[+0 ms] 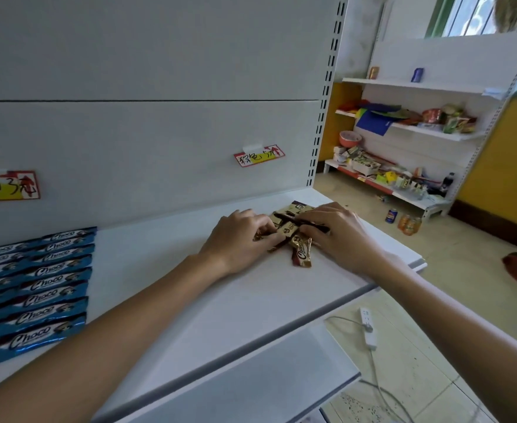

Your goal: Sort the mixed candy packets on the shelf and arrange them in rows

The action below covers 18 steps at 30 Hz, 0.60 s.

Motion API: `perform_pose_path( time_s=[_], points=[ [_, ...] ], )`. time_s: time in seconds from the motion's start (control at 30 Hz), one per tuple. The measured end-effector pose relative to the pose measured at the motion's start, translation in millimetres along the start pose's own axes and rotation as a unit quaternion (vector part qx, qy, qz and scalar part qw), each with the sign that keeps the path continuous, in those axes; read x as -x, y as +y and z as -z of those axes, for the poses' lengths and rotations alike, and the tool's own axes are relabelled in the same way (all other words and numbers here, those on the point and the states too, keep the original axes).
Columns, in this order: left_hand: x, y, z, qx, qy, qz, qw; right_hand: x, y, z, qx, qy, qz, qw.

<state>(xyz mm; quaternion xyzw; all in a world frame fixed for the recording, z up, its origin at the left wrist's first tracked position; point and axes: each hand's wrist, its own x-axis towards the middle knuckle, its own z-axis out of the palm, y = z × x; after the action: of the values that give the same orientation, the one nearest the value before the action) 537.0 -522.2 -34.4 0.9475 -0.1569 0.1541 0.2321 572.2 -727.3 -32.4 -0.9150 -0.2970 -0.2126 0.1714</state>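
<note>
Heap of gold-brown foil candy packets (pixel 301 255) sits near right end of white metal shelf (pixel 190 288). Left hand (pixel 238 238) curled, pinching some; right hand (pixel 338 235) draped over heap, grip unclear. Probably light, slick, crinkly: pinch the crimped ends.

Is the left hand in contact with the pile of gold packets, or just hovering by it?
Touching: the head view shows the left hand with fingertips curled onto the gold packets, no gap.

Packet rows (pixel 34 288) left of heap (pixel 293 236)
</note>
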Motion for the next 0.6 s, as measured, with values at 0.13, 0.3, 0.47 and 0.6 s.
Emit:
perform_pose_path(
  time_s=[0.13, 0.3, 0.47, 0.6],
  points=[
    [-6.0, 4.0, -3.2, 0.031, 0.046, -0.026, 0.998, -12.1, 9.0, -4.2, 0.005, 0.006, 0.051, 0.999],
    [-8.7, 5.2, -0.8, 0.037, 0.064, -0.046, 0.996, -24.1, 13.6, 1.6, -0.008, 0.020, 0.051, 0.998],
    [-13.2, 0.3, 3.7, 0.126, 0.163, 0.074, 0.976, -41.0, 16.3, 6.8, -0.125, -0.004, -0.015, 0.992],
    [-17.2, -3.8, 7.4, 0.158, 0.204, 0.137, 0.956, -53.7, 18.6, 7.9, -0.180, -0.015, -0.043, 0.983]
  ],
)
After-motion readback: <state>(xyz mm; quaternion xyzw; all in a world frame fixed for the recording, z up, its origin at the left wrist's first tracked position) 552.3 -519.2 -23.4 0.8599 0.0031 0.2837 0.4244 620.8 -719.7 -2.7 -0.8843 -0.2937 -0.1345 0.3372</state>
